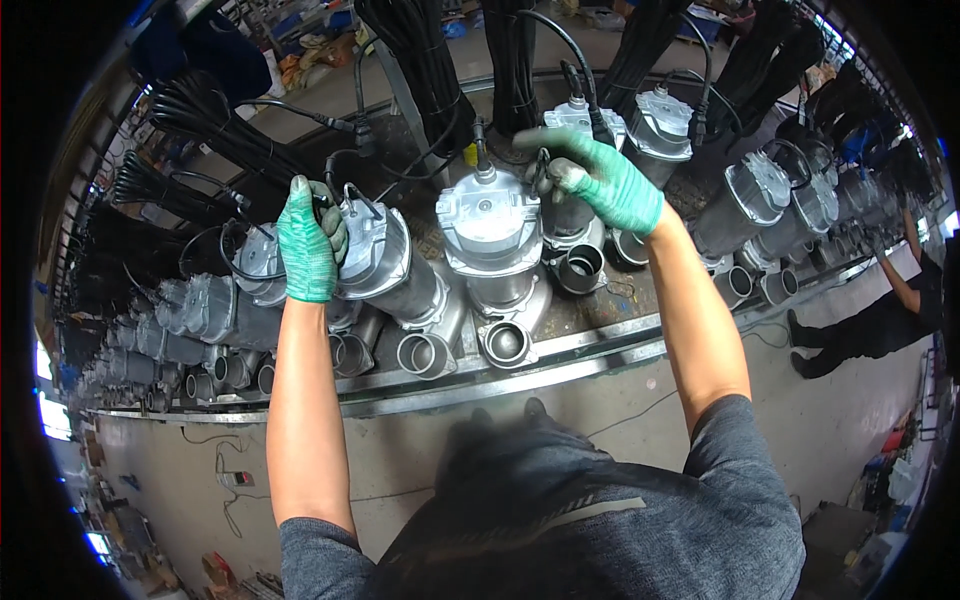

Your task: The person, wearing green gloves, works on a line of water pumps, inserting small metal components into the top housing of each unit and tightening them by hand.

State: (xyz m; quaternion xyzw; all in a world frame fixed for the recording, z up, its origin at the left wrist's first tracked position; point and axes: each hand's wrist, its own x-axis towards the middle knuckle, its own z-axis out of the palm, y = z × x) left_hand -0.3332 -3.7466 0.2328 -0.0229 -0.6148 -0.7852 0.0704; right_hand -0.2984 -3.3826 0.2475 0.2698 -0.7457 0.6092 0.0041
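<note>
My left hand (312, 245), in a green glove with grey fingertips, is closed beside the top of a silver metal pump (375, 250). Its fingers curl round something dark, mostly hidden. To the right, my right hand (605, 185), gloved alike, hovers by the upper right side of the middle pump (489, 225). Its upper fingers are smeared by motion, and a small dark loop shows by its thumb. The middle pump stands upright with a round outlet (507, 342) facing me. Another pump (568, 215) is partly hidden behind my right hand.
Several more pumps (755, 195) line the bench both ways, with bundled black cables (430, 70) behind them. A metal rail (590, 362) runs along the bench's near edge. Another person (880, 310) stands at the far right. A cord (640, 412) lies on the floor.
</note>
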